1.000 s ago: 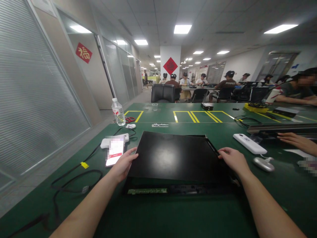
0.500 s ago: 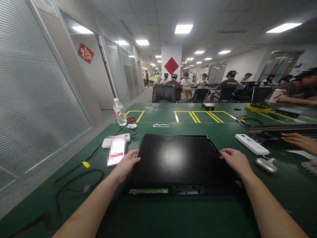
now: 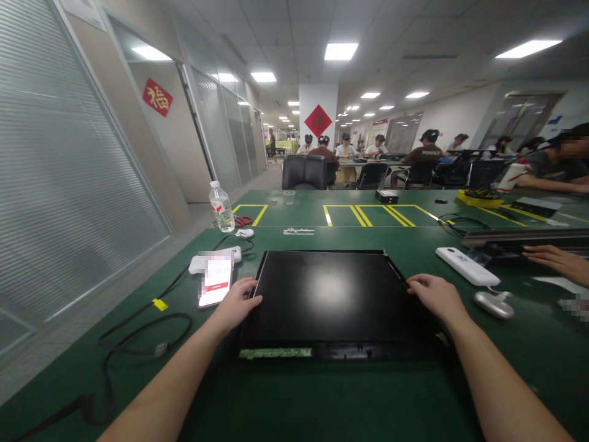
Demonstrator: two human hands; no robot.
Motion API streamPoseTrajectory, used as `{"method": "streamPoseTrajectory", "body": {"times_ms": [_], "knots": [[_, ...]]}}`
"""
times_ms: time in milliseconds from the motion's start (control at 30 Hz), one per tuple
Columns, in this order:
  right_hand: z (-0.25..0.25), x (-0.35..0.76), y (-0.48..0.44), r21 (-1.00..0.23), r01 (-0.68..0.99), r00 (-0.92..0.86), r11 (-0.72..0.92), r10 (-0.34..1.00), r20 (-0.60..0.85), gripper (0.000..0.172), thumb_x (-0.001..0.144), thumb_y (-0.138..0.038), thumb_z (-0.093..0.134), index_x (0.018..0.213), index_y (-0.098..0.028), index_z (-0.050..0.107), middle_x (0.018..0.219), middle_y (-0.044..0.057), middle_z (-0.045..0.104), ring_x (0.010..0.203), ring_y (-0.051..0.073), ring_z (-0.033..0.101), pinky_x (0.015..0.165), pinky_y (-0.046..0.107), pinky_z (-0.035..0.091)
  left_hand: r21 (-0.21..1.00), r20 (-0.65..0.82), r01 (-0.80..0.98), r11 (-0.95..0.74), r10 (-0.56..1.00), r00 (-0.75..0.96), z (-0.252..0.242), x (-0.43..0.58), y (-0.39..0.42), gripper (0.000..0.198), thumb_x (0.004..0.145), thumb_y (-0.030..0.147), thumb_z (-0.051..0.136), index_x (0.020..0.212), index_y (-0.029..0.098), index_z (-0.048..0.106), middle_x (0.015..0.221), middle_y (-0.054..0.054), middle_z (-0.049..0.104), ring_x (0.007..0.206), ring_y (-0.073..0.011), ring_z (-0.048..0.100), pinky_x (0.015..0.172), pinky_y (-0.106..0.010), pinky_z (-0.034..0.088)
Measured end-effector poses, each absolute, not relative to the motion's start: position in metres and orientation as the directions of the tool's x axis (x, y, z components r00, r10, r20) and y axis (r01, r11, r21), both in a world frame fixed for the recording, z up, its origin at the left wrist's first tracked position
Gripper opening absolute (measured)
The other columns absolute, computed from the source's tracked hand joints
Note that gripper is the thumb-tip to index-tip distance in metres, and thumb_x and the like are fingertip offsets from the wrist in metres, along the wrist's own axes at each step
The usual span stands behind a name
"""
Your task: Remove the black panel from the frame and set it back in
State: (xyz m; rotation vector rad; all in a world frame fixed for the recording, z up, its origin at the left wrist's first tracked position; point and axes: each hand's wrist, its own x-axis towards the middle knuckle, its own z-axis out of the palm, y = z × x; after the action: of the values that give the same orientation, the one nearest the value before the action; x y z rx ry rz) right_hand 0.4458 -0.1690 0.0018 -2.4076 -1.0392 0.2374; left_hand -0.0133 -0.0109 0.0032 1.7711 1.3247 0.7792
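Note:
A black LCD panel (image 3: 322,298) lies face up in a shallow black frame (image 3: 368,351) on the green table. Along its near edge runs a narrow green circuit board (image 3: 275,353). My left hand (image 3: 238,302) grips the panel's left edge, thumb on top and fingers at the side. On the opposite edge, my right hand (image 3: 435,296) pinches the right side with thumb and fingertips. Parts of the fingers are hidden beyond the edges. A lit phone (image 3: 216,279) rests just left of my left hand.
A water bottle (image 3: 221,209), red scissors (image 3: 243,221) and a black cable (image 3: 131,350) are on the left. To the right lie a white power bank (image 3: 467,267), a silver mouse-shaped device (image 3: 493,305) and a co-worker's hand (image 3: 556,261). Small white pieces (image 3: 299,231) lie beyond the panel.
The panel's far edge has come down slightly, and more of the frame's back rim shows behind it. Both hands keep their hold on the sides.

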Motion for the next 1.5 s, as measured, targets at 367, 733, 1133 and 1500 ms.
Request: {"method": "streamPoseTrajectory", "body": {"times_ms": [367,733,1133,1500], "knots": [[0.001,0.442,-0.17,-0.542,0.638,0.689,-0.547,0.72,0.084,0.027,0.077,-0.035,0.057,0.088,-0.025,0.079,0.082,0.004,0.077,0.081,0.024,0.068,0.065,0.031,0.044,0.817,0.029,0.546,-0.185,0.959,0.281,-0.008,-0.014,-0.004,0.048,0.059,0.04,0.072,0.1,0.016,0.075,0.149,-0.021,0.052,0.138,-0.0406,0.049,0.112,-0.05,0.043],[0.004,0.449,-0.171,-0.708,0.487,0.721,-0.51,0.693,-0.003,0.039,0.072,-0.05,0.055,0.088,-0.023,0.078,0.082,0.006,0.078,0.081,0.026,0.066,0.069,0.035,0.045,0.817,0.034,0.543,-0.193,0.956,0.29,-0.002,-0.012,-0.009,0.043,0.06,0.038,0.072,0.097,0.017,0.077,0.146,-0.019,0.055,0.135,-0.04,0.052,0.109,-0.05,0.046],[-0.002,0.455,-0.172,-0.738,0.475,0.716,-0.48,0.698,0.007,0.039,0.071,-0.05,0.056,0.086,-0.022,0.078,0.082,0.008,0.078,0.074,0.026,0.066,0.064,0.035,0.045,0.826,0.041,0.529,-0.197,0.955,0.293,-0.003,-0.013,-0.009,0.038,0.061,0.036,0.074,0.095,0.018,0.076,0.146,-0.018,0.056,0.134,-0.0399,0.053,0.109,-0.049,0.047],[-0.003,0.456,-0.169,-0.745,0.444,0.731,-0.498,0.682,-0.02,0.036,0.068,-0.047,0.056,0.084,-0.022,0.077,0.082,0.009,0.078,0.078,0.027,0.066,0.062,0.034,0.045,0.818,0.066,0.532,-0.219,0.954,0.292,-0.005,-0.013,-0.009,0.036,0.06,0.035,0.072,0.093,0.019,0.075,0.144,-0.018,0.057,0.134,-0.039,0.053,0.11,-0.051,0.046]]}}
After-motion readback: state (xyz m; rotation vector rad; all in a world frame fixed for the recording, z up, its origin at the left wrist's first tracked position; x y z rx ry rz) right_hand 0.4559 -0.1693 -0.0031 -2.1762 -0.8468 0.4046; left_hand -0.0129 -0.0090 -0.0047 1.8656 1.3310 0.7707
